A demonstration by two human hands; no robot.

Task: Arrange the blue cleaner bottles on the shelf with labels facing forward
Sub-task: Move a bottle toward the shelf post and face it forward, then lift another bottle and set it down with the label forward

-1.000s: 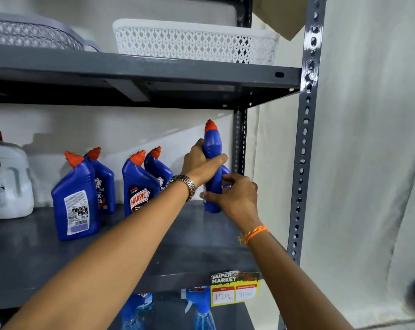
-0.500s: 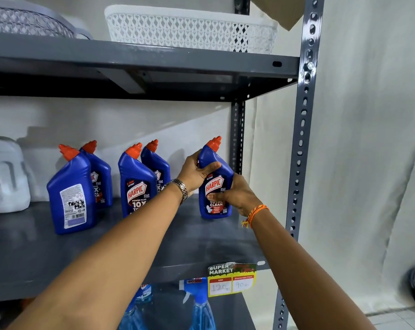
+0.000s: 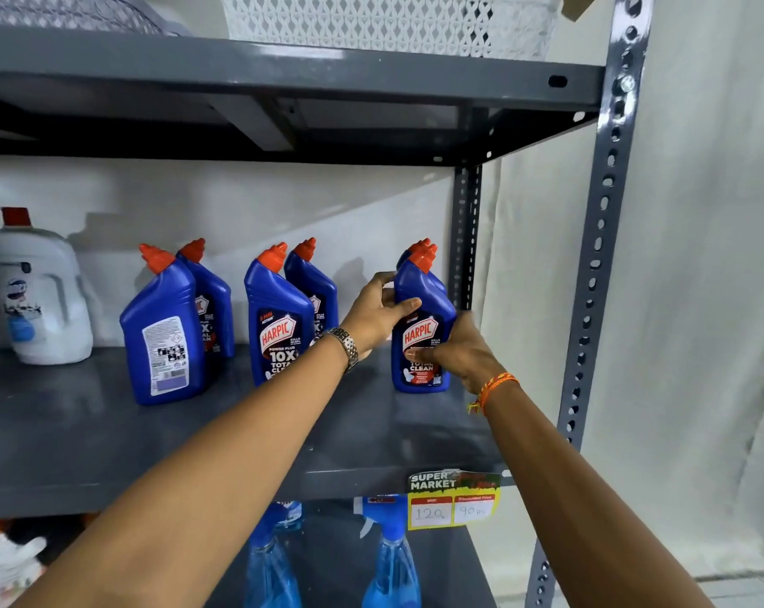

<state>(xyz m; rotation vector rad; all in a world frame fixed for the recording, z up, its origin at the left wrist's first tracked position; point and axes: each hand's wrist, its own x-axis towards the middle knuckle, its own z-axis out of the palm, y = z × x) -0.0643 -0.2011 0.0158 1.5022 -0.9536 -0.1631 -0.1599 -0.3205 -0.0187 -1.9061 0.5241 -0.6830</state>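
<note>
Several blue cleaner bottles with orange caps stand on the grey shelf. The rightmost blue bottle stands upright near the back right post, its Harpic label facing me. My left hand grips its left shoulder and my right hand wraps its lower right side. Another orange cap shows just behind it. A middle bottle shows its front label, with one more behind. The left front bottle shows its white back label and hides part of another.
A white jug with a red cap stands at the far left of the shelf. White baskets sit on the shelf above. A price tag hangs on the front edge, with spray bottles below. A perforated grey post rises at right.
The bottle was held up side-on a second ago; both hands have turned its label forward and lowered it onto the shelf in front of another bottle.
</note>
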